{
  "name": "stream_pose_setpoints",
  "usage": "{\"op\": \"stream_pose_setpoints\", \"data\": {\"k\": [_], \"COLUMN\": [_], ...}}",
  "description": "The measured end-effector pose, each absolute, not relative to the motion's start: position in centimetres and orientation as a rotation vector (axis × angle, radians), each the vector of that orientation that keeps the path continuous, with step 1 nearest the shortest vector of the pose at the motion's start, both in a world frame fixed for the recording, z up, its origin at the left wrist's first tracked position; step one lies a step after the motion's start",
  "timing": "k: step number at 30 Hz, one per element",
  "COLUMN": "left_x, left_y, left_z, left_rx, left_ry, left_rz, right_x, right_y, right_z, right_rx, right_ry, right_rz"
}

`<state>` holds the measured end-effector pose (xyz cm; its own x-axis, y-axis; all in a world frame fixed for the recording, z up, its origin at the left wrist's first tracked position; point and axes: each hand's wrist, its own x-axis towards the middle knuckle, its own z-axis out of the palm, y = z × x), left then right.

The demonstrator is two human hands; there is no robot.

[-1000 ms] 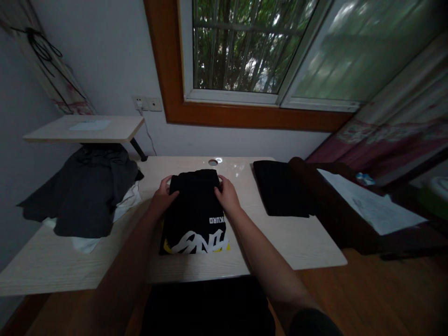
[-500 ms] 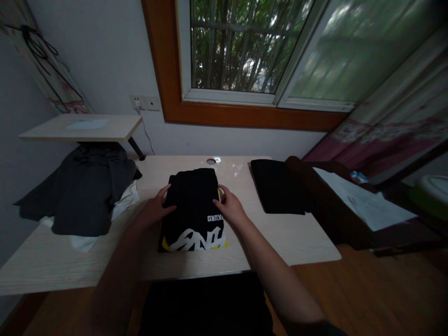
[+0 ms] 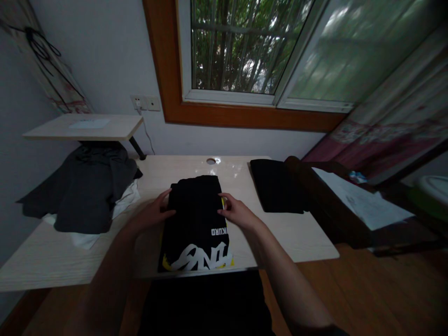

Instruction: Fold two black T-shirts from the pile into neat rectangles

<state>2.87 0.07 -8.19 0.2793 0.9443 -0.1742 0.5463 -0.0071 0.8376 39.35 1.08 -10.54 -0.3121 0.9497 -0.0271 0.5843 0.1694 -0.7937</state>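
A folded black T-shirt (image 3: 196, 210) with white lettering and yellow patches lies on the desk, its near edge close to the desk's front edge. My left hand (image 3: 154, 212) holds its left side, thumb on top and fingers along the edge. On the opposite side my right hand (image 3: 238, 211) grips the right edge the same way, near a bit of yellow. The fingertips under the cloth are partly hidden.
Dark grey clothing (image 3: 87, 186) is heaped with white cloth (image 3: 86, 240) at the left, below a raised shelf (image 3: 122, 126). A folded black cloth (image 3: 280, 186) lies at the right of the desk (image 3: 290, 242). Beyond it is a paper sheet (image 3: 360, 200).
The T-shirt has slid toward me and slightly right, with both hands moving along on its sides. The other clothes stay where they were.
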Motion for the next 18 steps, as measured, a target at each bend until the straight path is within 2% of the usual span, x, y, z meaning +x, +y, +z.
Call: {"op": "stream_pose_setpoints", "data": {"k": [4, 10, 13, 18], "left_x": [3.0, 3.8, 4.5, 5.5], "left_y": [3.2, 6.9, 7.7, 7.7], "left_z": [-9.3, -11.2, -11.5, -11.5], "left_rx": [1.664, 1.449, 1.391, 1.34], "left_ry": [1.635, 1.561, 1.439, 1.338], "left_rz": [0.764, 0.991, 1.065, 1.099], "right_x": [38.4, 37.1, 36.8, 36.7], "right_y": [2.7, 5.8, 7.0, 7.4], "right_z": [-10.9, -11.1, -11.4, -12.2], "right_rx": [-1.579, -1.684, -1.631, -1.398], "right_ry": [-1.842, -1.812, -1.787, -1.555], "right_rz": [0.786, 0.547, 0.583, 0.863]}}
